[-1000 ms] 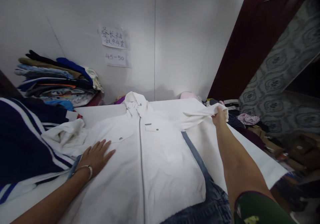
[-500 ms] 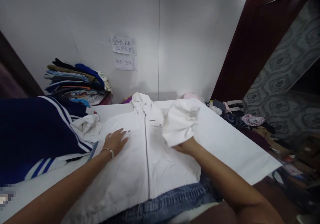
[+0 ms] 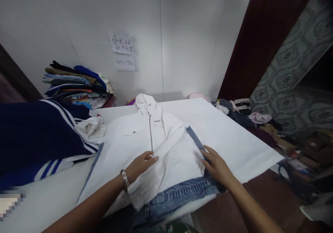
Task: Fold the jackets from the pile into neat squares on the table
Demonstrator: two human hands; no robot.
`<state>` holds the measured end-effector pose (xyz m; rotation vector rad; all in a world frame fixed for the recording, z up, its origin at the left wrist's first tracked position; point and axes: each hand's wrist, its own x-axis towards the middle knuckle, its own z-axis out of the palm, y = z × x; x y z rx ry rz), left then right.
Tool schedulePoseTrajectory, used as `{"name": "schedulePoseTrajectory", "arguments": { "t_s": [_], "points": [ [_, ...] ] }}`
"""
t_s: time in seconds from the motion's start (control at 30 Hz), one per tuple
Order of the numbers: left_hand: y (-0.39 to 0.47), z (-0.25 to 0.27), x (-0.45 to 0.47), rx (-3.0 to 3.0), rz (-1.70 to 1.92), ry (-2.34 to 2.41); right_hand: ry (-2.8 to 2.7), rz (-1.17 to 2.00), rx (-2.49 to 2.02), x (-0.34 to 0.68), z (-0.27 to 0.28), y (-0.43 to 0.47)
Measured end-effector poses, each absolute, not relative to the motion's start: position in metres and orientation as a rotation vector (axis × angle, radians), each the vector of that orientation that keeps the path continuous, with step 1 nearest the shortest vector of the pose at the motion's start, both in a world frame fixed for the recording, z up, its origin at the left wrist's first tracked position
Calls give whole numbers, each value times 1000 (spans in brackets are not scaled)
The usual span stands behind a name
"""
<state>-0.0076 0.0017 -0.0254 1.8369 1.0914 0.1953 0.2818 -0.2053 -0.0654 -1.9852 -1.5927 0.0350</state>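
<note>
A white zip-front jacket (image 3: 130, 139) lies face up on the table, its collar toward the wall. One sleeve (image 3: 169, 149) is folded diagonally across the front, its cuff near the lower hem. My left hand (image 3: 140, 165) rests on that sleeve with fingers stretched out, a silvery bracelet on the wrist. At the jacket's right side, my right hand (image 3: 217, 165) is open, fingers apart, touching the edge beside a strip of blue denim (image 3: 194, 137). More denim (image 3: 182, 193) shows from under the hem. Part of the zip is hidden beneath the folded sleeve.
Navy clothing with white stripes (image 3: 39, 136) lies at the left, beside a crumpled white cloth (image 3: 91, 129). A folded clothes stack (image 3: 78, 87) stands behind it. Handwritten paper signs (image 3: 125, 45) hang on the wall. Past the white table's (image 3: 234, 143) right edge are piled clothes (image 3: 241, 117) and boxes.
The right sleeve, held up by my right hand before, now lies across the jacket's front. My left hand has moved right onto it; my right hand has moved to the jacket's side edge.
</note>
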Motion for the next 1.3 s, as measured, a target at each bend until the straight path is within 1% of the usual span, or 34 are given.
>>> {"name": "schedulePoseTrajectory", "arguments": {
  "t_s": [0.1,0.17,0.23,0.3,0.4,0.57,0.67,0.73,0.8,0.9,1.07,1.17,1.3],
  "points": [
    [-16,-12,-12,1758,177,1056,-1303,245,-2088,297,-85,-228],
    [-23,-7,-12,1554,130,998,-1180,393,-2078,297,-91,-236],
    [-27,-7,-12,1318,135,1003,-1077,470,-2064,295,-92,-237],
    [-31,-12,-11,1210,171,1061,-999,496,-2063,293,-91,-236],
    [-40,-24,-8,1316,124,1101,-965,534,-2052,294,-91,-232],
    [-56,-41,6,1463,-44,1008,-925,616,-1936,296,-89,-230],
    [-59,-46,16,1474,-42,932,-862,716,-1854,297,-85,-235],
    [-57,-40,22,1476,17,848,-827,778,-1850,300,-82,-239],
    [-51,-22,26,1437,102,745,-798,840,-1863,301,-79,-243],
    [-28,23,31,1321,266,649,-776,919,-1814,300,-70,-244],
    [50,111,42,1242,670,612,-849,1014,-1649,287,-36,-237],
    [101,155,50,1402,889,664,-974,994,-1672,274,-13,-229],
    [156,193,52,1863,1068,936,-1224,956,-1646,242,7,-209]
  ]
}}
